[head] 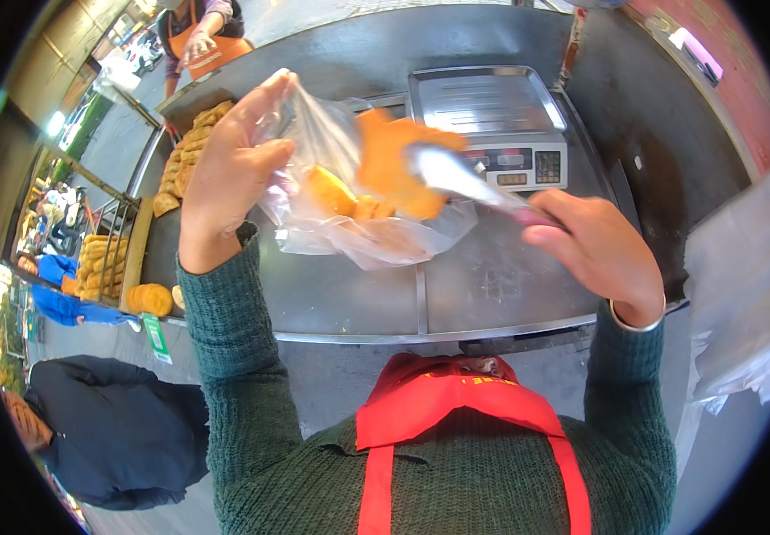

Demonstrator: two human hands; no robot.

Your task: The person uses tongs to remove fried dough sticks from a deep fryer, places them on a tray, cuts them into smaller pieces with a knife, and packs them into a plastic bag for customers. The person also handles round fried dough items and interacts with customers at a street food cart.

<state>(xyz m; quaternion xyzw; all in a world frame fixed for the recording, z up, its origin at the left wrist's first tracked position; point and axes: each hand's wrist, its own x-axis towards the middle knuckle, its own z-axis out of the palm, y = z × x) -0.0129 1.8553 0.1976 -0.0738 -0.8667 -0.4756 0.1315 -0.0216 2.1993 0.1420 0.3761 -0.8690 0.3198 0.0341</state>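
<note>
My left hand (pixel 224 164) pinches the upper edge of a clear plastic bag (pixel 321 124) and keeps it raised above the metal counter (pixel 351 294). Golden pieces of bread or fried dough (pixel 330 190) lie inside the bag. In my right hand (pixel 599 244) are metal tongs (pixel 455 175), blurred, with a pinkish handle. Their tip overlaps a larger orange-yellow piece (pixel 388 164) at the bag's mouth; the exact grip on it is unclear. Just behind the tongs stands a digital weighing scale (pixel 489 103) with a steel pan.
Golden bread pieces (pixel 187 154) are stacked at the counter's left; more (pixel 102 264) sit behind a rack. White plastic bags (pixel 736 281) hang at right. A person in an orange apron (pixel 218 53) stands beyond the counter; another in dark clothing (pixel 117 428) is at lower left.
</note>
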